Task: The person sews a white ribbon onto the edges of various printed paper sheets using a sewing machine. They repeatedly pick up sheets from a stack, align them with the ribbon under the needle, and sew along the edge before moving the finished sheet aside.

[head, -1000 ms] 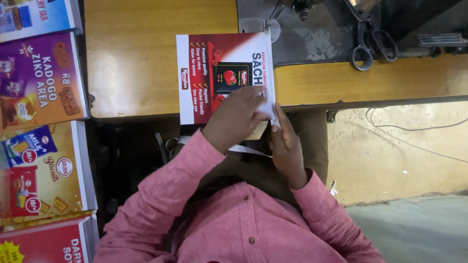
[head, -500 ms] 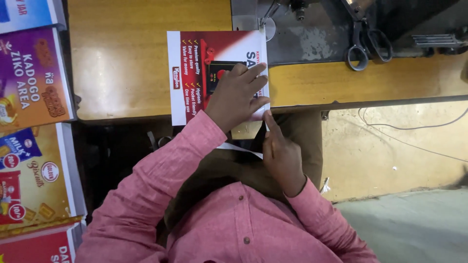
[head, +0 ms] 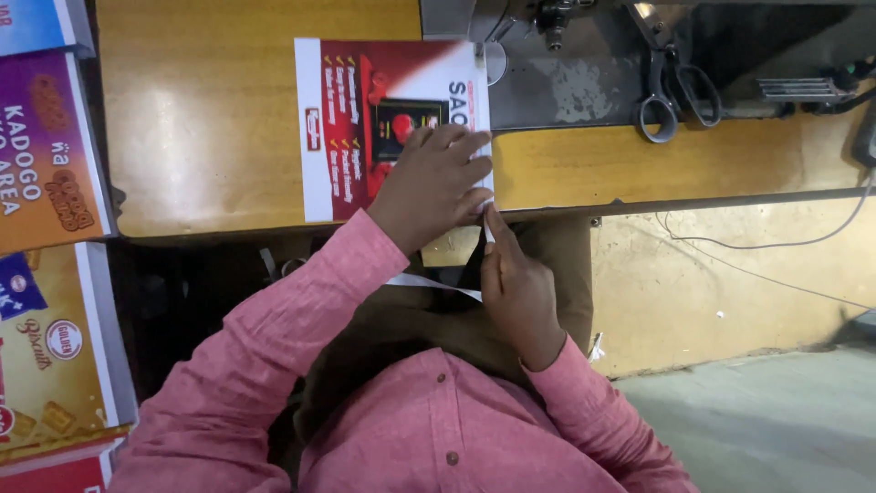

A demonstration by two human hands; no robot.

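Poster sheet [head: 365, 119], red and white printed paper, is lying flat on the wooden worktable [head: 201, 119], its near edge reaching the table's front lip. Your left hand [head: 433, 187] is pressing palm-down on the sheet's lower right part, fingers spread flat. Your right hand [head: 516, 288], at 5 o'clock from the left, is pinching the sheet's near corner between fingertips; the two hands are nearly touching. Scissors [head: 671, 91] are lying at 2 o'clock, well apart.
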